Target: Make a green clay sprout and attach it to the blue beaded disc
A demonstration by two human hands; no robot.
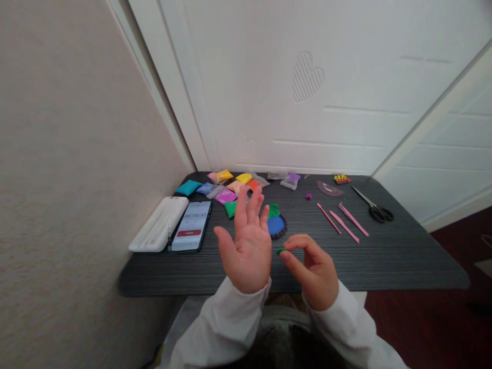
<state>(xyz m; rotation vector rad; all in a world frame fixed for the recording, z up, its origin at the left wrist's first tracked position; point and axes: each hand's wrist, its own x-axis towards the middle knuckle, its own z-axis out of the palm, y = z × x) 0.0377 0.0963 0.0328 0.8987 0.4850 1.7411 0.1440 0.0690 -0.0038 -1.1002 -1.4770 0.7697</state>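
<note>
My left hand [249,248] is raised palm up with the fingers spread, and nothing lies on it. Just right of it, my right hand [315,269] pinches a small piece of green clay [281,251] between thumb and fingertips. Behind my left fingers, partly hidden, a blue disc [275,225] with a dark beaded rim lies on the table. A green lobed clay shape [273,210] sits at its far edge. A small purple clay lump [308,196] rests farther back to the right.
Several bagged clay packets [226,196] lie at the back left, near a phone [191,225] and a white case [159,224]. To the right are pink modelling tools [345,226], scissors [372,205], a clear curved template [329,189] and a small yellow-and-red piece [342,179]. A wall borders the dark table [407,261].
</note>
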